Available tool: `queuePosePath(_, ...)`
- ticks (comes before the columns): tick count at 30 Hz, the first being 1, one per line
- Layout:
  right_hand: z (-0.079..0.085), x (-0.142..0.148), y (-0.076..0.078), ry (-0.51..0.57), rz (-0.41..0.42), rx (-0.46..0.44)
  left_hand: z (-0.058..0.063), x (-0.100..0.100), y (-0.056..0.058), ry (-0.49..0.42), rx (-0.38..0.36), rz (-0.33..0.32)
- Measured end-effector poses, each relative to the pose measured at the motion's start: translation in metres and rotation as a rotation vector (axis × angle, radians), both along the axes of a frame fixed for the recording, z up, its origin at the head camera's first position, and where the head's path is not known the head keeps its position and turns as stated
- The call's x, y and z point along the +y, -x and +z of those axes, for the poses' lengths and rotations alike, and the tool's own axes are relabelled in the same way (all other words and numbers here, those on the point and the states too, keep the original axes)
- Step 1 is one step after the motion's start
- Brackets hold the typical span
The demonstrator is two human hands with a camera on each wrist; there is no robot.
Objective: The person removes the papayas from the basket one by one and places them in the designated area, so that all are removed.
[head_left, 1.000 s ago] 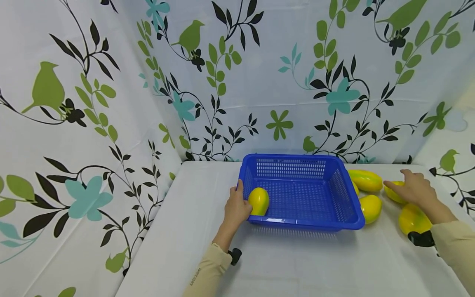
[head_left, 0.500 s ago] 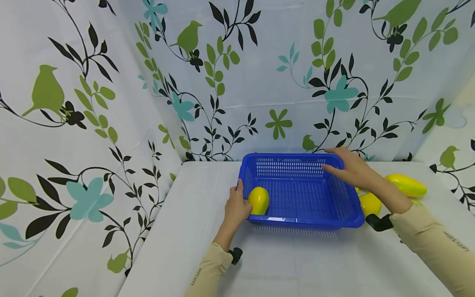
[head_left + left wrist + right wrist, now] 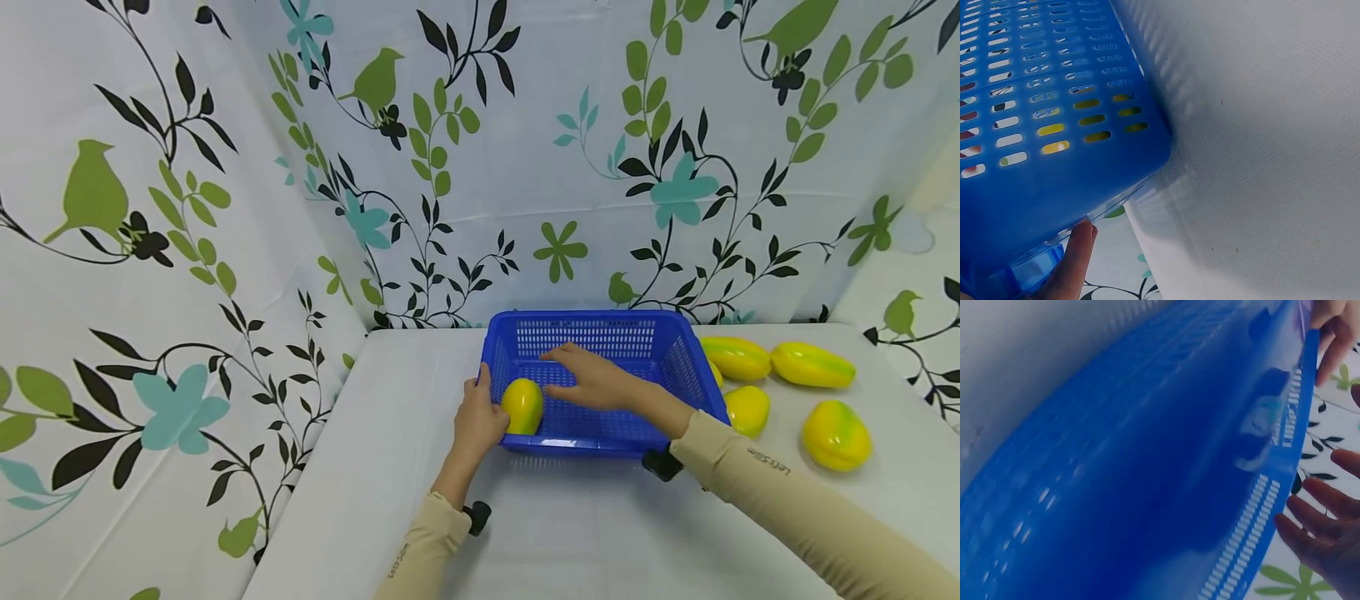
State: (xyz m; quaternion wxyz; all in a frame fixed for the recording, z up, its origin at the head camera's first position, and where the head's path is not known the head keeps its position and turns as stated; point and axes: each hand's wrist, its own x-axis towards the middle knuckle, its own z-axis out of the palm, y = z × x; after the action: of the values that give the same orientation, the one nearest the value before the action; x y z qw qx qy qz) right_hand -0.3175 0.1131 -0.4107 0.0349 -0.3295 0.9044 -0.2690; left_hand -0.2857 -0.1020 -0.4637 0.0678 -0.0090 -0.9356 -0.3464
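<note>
A blue plastic basket [image 3: 600, 446] with slotted walls stands on the white table. My left hand [image 3: 477, 421] grips its left rim; in the left wrist view a finger [image 3: 1075, 259] lies against that rim. One yellow mango-like fruit [image 3: 522, 406] rests inside, in the left front corner near my left thumb. Over the basket's middle, my right hand [image 3: 592, 379] reaches left with fingers spread and holds nothing, its fingertips just right of that fruit. The right wrist view has the right hand's fingers [image 3: 1310, 515] beside the basket rim, the left hand [image 3: 1333, 325] beyond.
Right of the basket lie several yellow fruits: two long ones [image 3: 813, 365] at the back, a rounder one [image 3: 747, 410] close to the basket wall, and a thick greenish-yellow one [image 3: 837, 435] farther right. A patterned curtain [image 3: 562, 167] hangs behind the table.
My right hand has come left from the fruits on the right, across the basket's right rim, to above its inside. The left hand keeps its grip; the basket stays about where it was.
</note>
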Motion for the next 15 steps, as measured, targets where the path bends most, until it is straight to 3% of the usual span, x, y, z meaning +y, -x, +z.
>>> queuePosePath(9,-0.017,-0.034,0.011,-0.036,-0.01,-0.116,-0.002,0.0,0.002,0.01,-0.002,-0.004)
queuePosePath(15,-0.033,-0.046,0.012,-0.042,-0.005,-0.146,-0.004,-0.001,0.001,0.007,0.012,-0.019)
